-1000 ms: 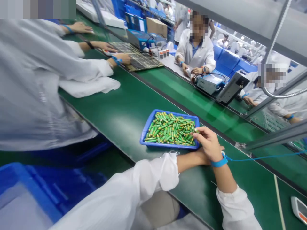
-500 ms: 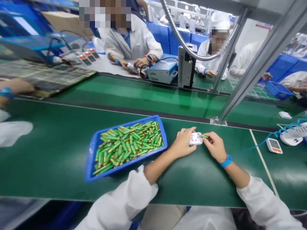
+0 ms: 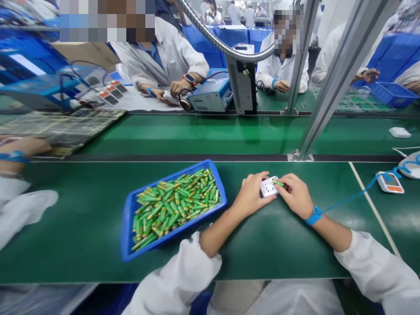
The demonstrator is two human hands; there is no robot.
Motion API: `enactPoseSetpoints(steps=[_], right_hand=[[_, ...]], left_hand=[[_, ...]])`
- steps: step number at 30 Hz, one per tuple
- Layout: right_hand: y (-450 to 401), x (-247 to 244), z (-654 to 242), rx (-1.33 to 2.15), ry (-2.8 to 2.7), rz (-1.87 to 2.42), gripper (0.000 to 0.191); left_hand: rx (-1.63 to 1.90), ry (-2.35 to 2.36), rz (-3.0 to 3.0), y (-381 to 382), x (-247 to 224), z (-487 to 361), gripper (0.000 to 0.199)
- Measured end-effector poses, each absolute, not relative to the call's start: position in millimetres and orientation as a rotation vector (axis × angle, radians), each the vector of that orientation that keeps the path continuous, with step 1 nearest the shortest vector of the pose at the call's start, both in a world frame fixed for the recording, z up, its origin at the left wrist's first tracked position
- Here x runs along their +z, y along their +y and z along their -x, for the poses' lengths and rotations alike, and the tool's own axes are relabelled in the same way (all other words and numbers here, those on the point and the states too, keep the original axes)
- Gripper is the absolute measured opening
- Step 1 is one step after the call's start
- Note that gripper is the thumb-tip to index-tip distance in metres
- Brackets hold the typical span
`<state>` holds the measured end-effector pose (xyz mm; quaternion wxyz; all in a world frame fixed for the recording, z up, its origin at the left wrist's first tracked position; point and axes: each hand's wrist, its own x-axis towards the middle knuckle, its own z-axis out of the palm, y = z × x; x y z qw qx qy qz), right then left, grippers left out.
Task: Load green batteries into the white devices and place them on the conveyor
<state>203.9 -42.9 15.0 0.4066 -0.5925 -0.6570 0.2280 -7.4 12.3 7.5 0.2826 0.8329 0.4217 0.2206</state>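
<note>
A small white plastic device (image 3: 268, 188), its open back facing up, is gripped in my left hand (image 3: 251, 192) just above the green table. Between the thumb and fingers of my right hand (image 3: 297, 194) is a green battery (image 3: 278, 183), one end of it over the device's upper right part. Whether that end sits inside the compartment I cannot tell. To the left of my hands stands a blue tray (image 3: 124, 232) heaped with green and gold batteries (image 3: 173, 205). A blue strap with a cord circles my right wrist.
On the right lies a white device with a screen and orange button (image 3: 390, 182), near the coiled blue cord (image 3: 364, 190). A metal post (image 3: 328, 92) rises behind my hands. A co-worker's hand (image 3: 24, 148) reaches in at the left; other people sit across the green belt (image 3: 183, 135).
The camera view has turned slightly. My right hand has brought the battery a little further over the white device; my left hand keeps its hold on the device.
</note>
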Motion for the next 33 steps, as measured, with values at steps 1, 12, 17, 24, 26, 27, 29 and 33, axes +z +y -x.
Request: enactPoseSetpoints(steps=[1,12,17,24,26,27,29,33], right_hand=[[-43,15,-203,0.572,-1.657,1.507,0.018],[-37,11,-206,0.682,-1.552,1.505,0.019],[-38,18,-223,0.851,-1.577,1.344,0.021],[-46,20,-230,0.791,-1.789,1.247,0.021],[-47,21,-229,0.764,-1.845,1.256,0.023],[-46,21,-228,0.761,-1.872,1.261,0.024],[-46,21,-228,0.764,-1.913,1.261,0.025],[-44,21,-232,0.785,-1.916,1.212,0.027]], left_hand=[[0.585,1.138,-2.236,12,8,7,0.078],[0.559,1.164,-2.276,12,6,10,0.061],[0.558,1.160,-2.277,13,9,12,0.058],[0.549,1.166,-2.251,11,12,12,0.054],[0.564,1.172,-2.247,11,12,12,0.053],[0.571,1.172,-2.246,12,12,13,0.053],[0.588,1.168,-2.244,12,11,13,0.053],[0.591,1.164,-2.234,13,10,14,0.053]])
